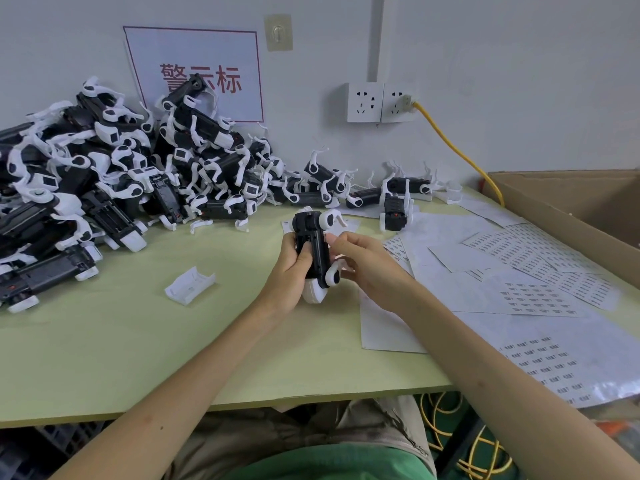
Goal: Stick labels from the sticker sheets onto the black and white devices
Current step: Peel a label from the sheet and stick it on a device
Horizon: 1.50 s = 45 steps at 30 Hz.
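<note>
A black and white device (317, 251) is held upright above the middle of the green table (138, 341). My left hand (292, 271) grips its left side, thumb on the black body. My right hand (367, 263) curls around its right side, fingertips pinched at the device's edge; whether a label is between them is too small to tell. Sticker sheets (540, 299) with rows of small printed labels lie spread on the right. A large pile of the same devices (104, 181) covers the table's far left.
A few devices (394, 209) stand along the back wall behind my hands. A loose white plastic part (189, 285) lies left of my hands. An open cardboard box (581, 209) sits at the right edge. A yellow cable (457, 150) runs from the wall socket (381, 102).
</note>
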Available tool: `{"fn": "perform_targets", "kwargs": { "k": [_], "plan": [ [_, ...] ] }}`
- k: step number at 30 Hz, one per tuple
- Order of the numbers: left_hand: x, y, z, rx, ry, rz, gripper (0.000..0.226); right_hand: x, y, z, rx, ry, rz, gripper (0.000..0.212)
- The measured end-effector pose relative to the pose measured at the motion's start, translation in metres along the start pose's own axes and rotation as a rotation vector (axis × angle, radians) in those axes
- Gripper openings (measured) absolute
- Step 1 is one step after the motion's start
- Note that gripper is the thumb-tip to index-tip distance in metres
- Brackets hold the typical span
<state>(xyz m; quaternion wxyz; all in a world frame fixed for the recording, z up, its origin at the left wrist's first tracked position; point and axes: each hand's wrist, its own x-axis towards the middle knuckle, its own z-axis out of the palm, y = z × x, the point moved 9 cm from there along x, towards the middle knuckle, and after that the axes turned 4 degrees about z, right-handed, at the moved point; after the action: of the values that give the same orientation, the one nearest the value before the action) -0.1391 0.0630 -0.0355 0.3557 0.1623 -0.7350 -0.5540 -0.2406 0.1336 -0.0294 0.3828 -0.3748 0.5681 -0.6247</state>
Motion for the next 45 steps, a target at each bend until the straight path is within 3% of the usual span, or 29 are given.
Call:
{"fn": "perform_targets", "kwargs": {
  "k": [12,20,27,30,32,37,45],
  "plan": [
    [-0.005,0.002,0.001,-0.067,-0.027,-0.02,0.021,-0.003,-0.003,0.002,-0.016,-0.059,-0.059,0.024],
    [-0.001,-0.007,0.002,-0.332,-0.043,-0.147,0.03,-0.001,0.002,0.008,0.122,-0.125,0.023,0.009],
    [-0.004,-0.001,0.008,-0.199,-0.087,-0.068,0.029,-0.005,-0.005,0.006,-0.04,-0.062,-0.072,0.032],
    [-0.004,0.0,0.007,-0.219,-0.098,-0.073,0.031,-0.011,-0.009,0.012,-0.03,-0.098,-0.052,0.062],
    [-0.004,0.002,0.007,-0.236,-0.111,-0.067,0.032,-0.015,-0.011,0.015,-0.048,-0.11,-0.056,0.07],
    [-0.004,0.004,0.007,-0.268,-0.125,-0.068,0.032,-0.017,-0.013,0.016,-0.041,-0.116,-0.054,0.069],
    [-0.004,0.002,0.008,-0.294,-0.125,-0.075,0.032,-0.009,-0.005,0.01,0.068,-0.138,0.003,0.045]
  ]
}}
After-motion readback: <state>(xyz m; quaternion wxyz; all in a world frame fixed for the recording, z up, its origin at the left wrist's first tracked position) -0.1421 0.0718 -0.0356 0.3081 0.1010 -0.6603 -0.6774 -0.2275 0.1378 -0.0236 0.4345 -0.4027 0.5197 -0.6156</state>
